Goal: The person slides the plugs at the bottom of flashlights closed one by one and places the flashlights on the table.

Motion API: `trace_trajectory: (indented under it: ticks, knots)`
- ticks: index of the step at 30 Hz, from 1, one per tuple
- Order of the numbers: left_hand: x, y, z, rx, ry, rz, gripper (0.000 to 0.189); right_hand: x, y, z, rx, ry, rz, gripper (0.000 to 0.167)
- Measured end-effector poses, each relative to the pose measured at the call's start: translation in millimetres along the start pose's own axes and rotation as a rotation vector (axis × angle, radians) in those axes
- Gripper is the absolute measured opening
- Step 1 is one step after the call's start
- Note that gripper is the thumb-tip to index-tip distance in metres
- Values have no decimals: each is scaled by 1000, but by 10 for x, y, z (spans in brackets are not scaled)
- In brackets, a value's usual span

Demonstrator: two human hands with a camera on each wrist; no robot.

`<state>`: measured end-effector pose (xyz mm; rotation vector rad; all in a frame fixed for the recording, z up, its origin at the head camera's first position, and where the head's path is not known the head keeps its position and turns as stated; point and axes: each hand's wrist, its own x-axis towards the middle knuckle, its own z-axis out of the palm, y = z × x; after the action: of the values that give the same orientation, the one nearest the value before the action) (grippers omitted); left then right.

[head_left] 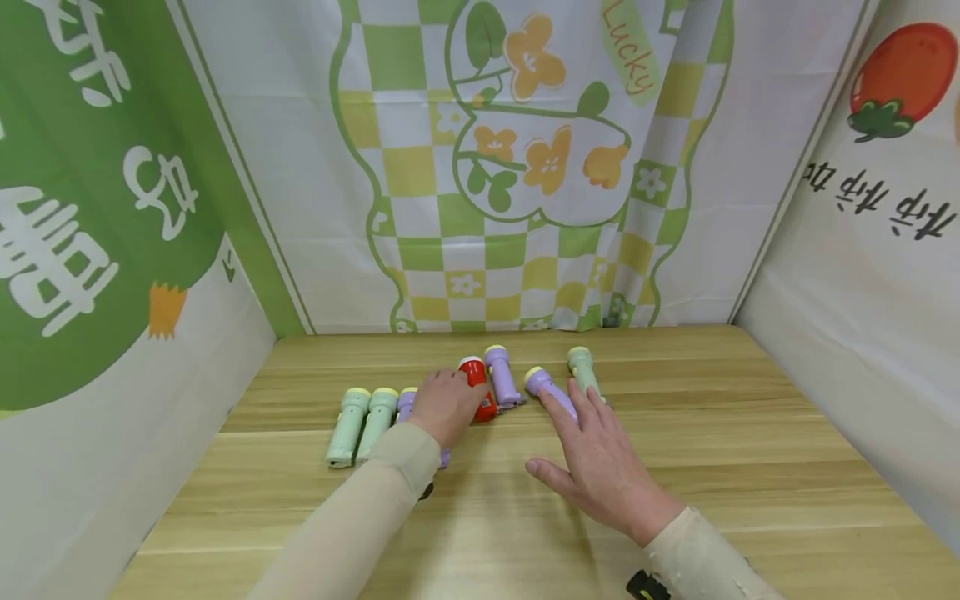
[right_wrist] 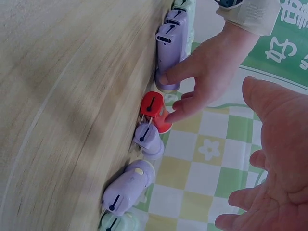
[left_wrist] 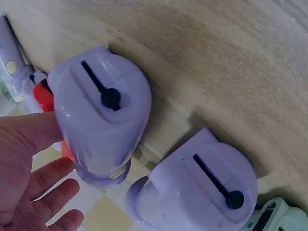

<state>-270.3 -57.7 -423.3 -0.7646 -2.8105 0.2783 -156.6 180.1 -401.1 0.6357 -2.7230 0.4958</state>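
My left hand (head_left: 447, 406) reaches over the left part of a line of small flashlights. Its fingertips lie at the red flashlight (head_left: 475, 372), with the thumb beside a purple flashlight (right_wrist: 170, 51) in the right wrist view. In the left wrist view that hand's fingers are spread, not wrapped round anything. The right hand (head_left: 609, 471) has straight, spread fingers, reaching over a slanted purple flashlight (head_left: 551, 390) and near a light green flashlight (head_left: 581, 364). Whether they touch is unclear. Another purple flashlight (head_left: 501, 377) lies right of the red one.
Two light green flashlights (head_left: 348, 429) lie side by side at the left, next to purple ones partly hidden by my left arm. The wooden table (head_left: 750, 433) ends at a checked curtain (head_left: 487, 275) behind. Printed cloth walls (head_left: 847, 300) stand at both sides.
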Motion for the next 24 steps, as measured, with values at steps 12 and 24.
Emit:
trace_trajectory:
  ticks: [12,24]
  knots:
    - [59,84,-46,15,-27,-22,21,-6,-1,-10,10,4,0,89]
    - [95,131,-10,1,-78,-39,23,-18,-6,-7,15,12,5,88]
